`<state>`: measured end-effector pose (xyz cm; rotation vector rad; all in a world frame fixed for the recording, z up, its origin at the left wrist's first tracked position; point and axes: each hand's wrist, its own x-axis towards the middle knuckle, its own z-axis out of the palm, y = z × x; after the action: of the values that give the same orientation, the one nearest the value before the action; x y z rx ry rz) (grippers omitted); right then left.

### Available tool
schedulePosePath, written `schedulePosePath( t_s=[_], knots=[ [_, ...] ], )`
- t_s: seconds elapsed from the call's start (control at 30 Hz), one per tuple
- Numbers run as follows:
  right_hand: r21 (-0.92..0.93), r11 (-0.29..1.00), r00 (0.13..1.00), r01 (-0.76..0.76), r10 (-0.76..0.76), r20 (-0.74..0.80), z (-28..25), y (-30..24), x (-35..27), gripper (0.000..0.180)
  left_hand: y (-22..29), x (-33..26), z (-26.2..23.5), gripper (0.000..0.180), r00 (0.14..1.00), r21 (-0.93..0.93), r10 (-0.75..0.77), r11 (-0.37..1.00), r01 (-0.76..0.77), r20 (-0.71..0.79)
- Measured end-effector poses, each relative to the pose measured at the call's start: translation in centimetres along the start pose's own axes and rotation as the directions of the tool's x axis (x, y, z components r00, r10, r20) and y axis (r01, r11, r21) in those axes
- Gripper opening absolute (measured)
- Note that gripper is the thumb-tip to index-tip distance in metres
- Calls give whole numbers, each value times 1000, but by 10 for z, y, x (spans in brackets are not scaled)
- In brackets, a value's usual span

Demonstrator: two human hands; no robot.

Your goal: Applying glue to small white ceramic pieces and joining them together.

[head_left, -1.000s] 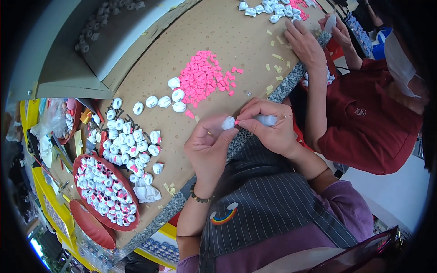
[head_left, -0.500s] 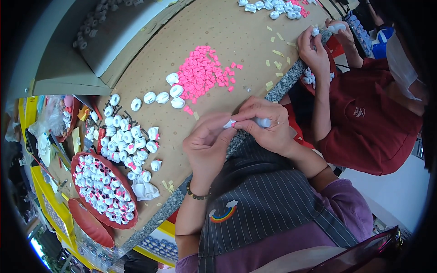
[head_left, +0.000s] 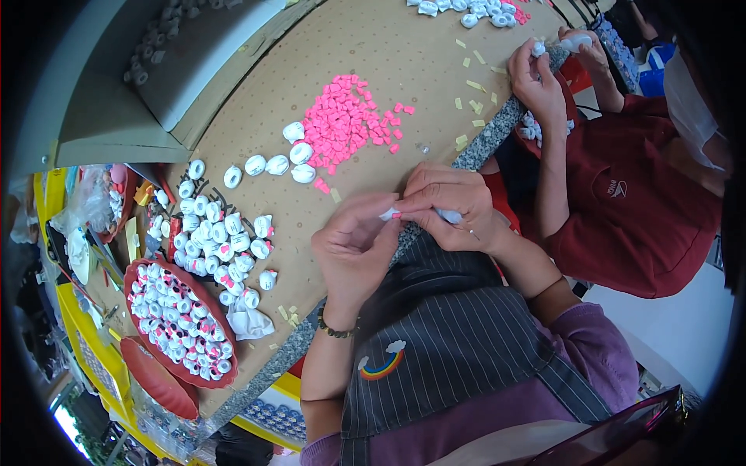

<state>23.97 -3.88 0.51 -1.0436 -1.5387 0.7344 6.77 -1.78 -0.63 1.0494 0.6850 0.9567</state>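
My left hand (head_left: 353, 248) and my right hand (head_left: 451, 206) meet at the table's near edge, both pinching one small white plastic piece (head_left: 388, 213) with a pink bit at its tip. A second white piece (head_left: 448, 217) peeks out under my right hand's fingers. A pile of small pink pieces (head_left: 348, 124) lies on the brown table (head_left: 404, 54) just beyond my hands. A short row of white pieces (head_left: 278, 164) sits left of the pink pile.
A red oval tray (head_left: 183, 320) full of white-and-pink pieces lies at the left, with a loose heap of white pieces (head_left: 221, 237) beside it. Another person in a dark red shirt (head_left: 637, 210) works at the right, hands (head_left: 544, 74) raised at the table edge. Yellow scraps (head_left: 474, 85) dot the table.
My hands have stayed together at the table edge, shifting slightly while working the white piece. The other person's hands moved up and right along the table edge.
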Motion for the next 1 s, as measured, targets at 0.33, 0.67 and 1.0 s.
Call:
schedulePosePath(
  t_s=[0.33,0.67,1.0],
  knots=[
    [-62,991,993,116,-116,6,4,-2,-1,22,-6,-2,4,30,997,30,53,998,-52,-61],
    [123,992,999,-10,16,-51,10,7,-7,20,1,-1,5,27,997,4,2,1000,-2,-79],
    [71,994,996,85,-84,-18,9,2,-2,20,0,0,4,26,998,-11,32,999,-32,-48]
  ],
)
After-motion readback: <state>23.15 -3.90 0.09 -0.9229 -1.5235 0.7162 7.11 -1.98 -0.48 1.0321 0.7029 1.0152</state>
